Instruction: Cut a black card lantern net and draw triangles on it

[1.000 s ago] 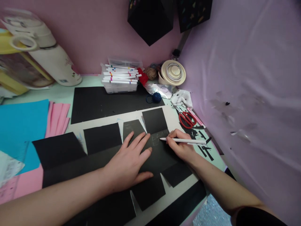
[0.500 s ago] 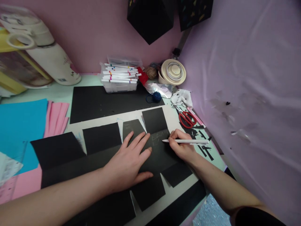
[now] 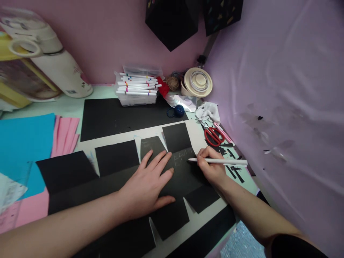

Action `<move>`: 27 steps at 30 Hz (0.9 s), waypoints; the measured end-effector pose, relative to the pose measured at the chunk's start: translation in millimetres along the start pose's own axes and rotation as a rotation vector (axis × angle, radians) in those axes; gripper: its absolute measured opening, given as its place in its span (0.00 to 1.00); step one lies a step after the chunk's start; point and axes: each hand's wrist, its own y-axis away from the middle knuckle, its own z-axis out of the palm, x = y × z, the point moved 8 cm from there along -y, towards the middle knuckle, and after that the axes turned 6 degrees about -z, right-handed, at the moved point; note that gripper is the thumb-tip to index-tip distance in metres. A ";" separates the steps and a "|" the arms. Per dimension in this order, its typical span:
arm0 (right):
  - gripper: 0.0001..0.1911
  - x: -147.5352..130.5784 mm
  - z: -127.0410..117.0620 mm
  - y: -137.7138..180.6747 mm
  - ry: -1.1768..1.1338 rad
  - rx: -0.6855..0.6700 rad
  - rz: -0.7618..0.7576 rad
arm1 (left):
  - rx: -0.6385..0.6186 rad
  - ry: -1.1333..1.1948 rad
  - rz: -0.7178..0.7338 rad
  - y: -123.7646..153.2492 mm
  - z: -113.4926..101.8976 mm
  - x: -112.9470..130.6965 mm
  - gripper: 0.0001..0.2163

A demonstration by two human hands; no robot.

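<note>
A cut black paper sheet (image 3: 118, 182) with several flaps lies on a white sheet (image 3: 120, 132). My left hand (image 3: 150, 181) rests flat on the black paper, fingers spread. In my right hand (image 3: 213, 166) a white pen (image 3: 228, 162) is gripped between thumb and fingers, its tip pointing left, at or just above the paper; contact I cannot tell. Faint light triangular outlines (image 3: 179, 157) show on the paper between the left fingertips and the pen tip.
Red-handled scissors (image 3: 214, 136), a pink cutter-like tool (image 3: 223, 132) and black paper scraps (image 3: 233, 170) lie at right. Behind stand a clear box of white markers (image 3: 138, 96) and a white bottle (image 3: 63, 70). Blue paper (image 3: 27, 143) lies left. Black box shapes (image 3: 172, 21) hang above.
My right hand has shifted slightly to the right with the pen, so the tip is farther from the drawn outlines. The left hand has stayed in place.
</note>
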 end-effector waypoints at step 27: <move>0.08 -6.5 14.7 -1.2 0.111 -0.212 -0.053 | -0.021 -0.010 -0.017 0.3 4.8 -1.1 0.29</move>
